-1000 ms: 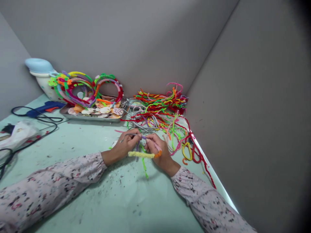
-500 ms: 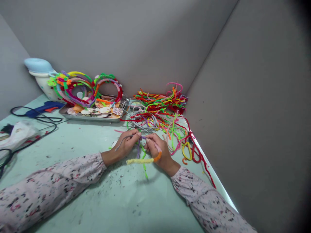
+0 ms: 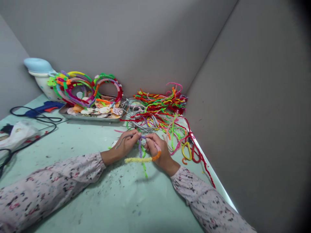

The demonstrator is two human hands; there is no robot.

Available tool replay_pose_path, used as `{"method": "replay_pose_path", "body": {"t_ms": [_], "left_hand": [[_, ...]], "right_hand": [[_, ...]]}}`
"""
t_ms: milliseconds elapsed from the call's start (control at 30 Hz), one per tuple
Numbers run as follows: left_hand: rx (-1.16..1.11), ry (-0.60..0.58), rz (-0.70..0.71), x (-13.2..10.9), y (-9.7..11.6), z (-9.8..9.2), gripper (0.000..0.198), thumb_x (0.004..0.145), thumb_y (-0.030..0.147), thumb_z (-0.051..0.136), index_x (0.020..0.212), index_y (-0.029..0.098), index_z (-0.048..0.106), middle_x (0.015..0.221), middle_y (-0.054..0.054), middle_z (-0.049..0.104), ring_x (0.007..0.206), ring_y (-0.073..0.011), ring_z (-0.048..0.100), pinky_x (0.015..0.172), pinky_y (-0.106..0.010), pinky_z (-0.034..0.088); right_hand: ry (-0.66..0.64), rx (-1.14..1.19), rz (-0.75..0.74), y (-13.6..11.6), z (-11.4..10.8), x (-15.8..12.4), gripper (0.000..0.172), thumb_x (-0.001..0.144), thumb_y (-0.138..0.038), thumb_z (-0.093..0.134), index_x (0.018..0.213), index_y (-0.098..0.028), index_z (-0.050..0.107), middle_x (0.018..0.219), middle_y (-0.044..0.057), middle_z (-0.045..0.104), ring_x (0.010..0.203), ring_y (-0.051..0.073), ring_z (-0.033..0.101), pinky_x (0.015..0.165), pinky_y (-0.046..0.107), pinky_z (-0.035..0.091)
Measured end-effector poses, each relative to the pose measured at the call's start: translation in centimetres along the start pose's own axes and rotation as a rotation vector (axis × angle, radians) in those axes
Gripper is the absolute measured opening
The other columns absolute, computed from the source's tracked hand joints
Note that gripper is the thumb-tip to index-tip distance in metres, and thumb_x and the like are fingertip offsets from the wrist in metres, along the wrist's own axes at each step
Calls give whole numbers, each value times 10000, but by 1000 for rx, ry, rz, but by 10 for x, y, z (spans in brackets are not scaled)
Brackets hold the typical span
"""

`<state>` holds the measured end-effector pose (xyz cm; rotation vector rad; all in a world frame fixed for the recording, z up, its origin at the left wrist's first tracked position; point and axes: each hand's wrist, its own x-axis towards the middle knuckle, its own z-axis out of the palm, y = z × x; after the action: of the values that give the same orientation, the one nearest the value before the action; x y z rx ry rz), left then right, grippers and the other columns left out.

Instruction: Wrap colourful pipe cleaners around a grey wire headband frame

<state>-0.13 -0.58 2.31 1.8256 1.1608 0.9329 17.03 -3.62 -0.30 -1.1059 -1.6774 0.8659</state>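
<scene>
A headband (image 3: 138, 160) is held between both hands, its wire wrapped in yellow, orange and pink fuzzy pipe cleaner and bare grey at the left end. My left hand (image 3: 124, 147) pinches it near the start of the grey stretch. My right hand (image 3: 159, 149) is closed round the pink part, fingertips at a purple section. From between the hands a purple pipe cleaner (image 3: 140, 149) hangs down. Below it a bright green pipe cleaner (image 3: 145, 170) lies on the table, partly behind the yellow end. Some fingertips are hidden.
Behind my hands lie grey wire bands (image 3: 143, 123) and a heap of coloured pipe cleaners (image 3: 160, 100). A metal tray (image 3: 97, 119) holds shells and finished headbands (image 3: 80, 97). Scissors (image 3: 187, 150) lie right; a glue gun (image 3: 43, 108), black cable (image 3: 52, 119) and lidded container (image 3: 43, 77) stand left.
The yellow end of the headband has shifted slightly left and up. The hanging purple tail has swung a little right; both hands stay almost in place.
</scene>
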Motion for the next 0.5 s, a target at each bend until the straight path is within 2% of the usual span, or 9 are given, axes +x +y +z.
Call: {"method": "replay_pose_path", "body": {"t_ms": [233, 500], "left_hand": [[-54, -13, -50, 0, -5, 1, 324, 873, 422, 437, 645, 192, 431, 615, 34, 399, 589, -132, 379, 543, -259, 307], [-68, -25, -42, -1, -5, 1, 346, 896, 433, 431, 654, 186, 443, 629, 29, 406, 616, -134, 383, 563, -256, 314]], "right_hand": [[-10, -10, 1, -1, -1, 0, 181, 938, -332, 446, 991, -219, 577, 708, -9, 609, 611, 144, 569, 586, 260, 451], [-1, 1, 12, -2, -2, 1, 208, 940, -357, 445, 991, -207, 579, 714, -4, 612, 601, 136, 565, 579, 253, 448]]}}
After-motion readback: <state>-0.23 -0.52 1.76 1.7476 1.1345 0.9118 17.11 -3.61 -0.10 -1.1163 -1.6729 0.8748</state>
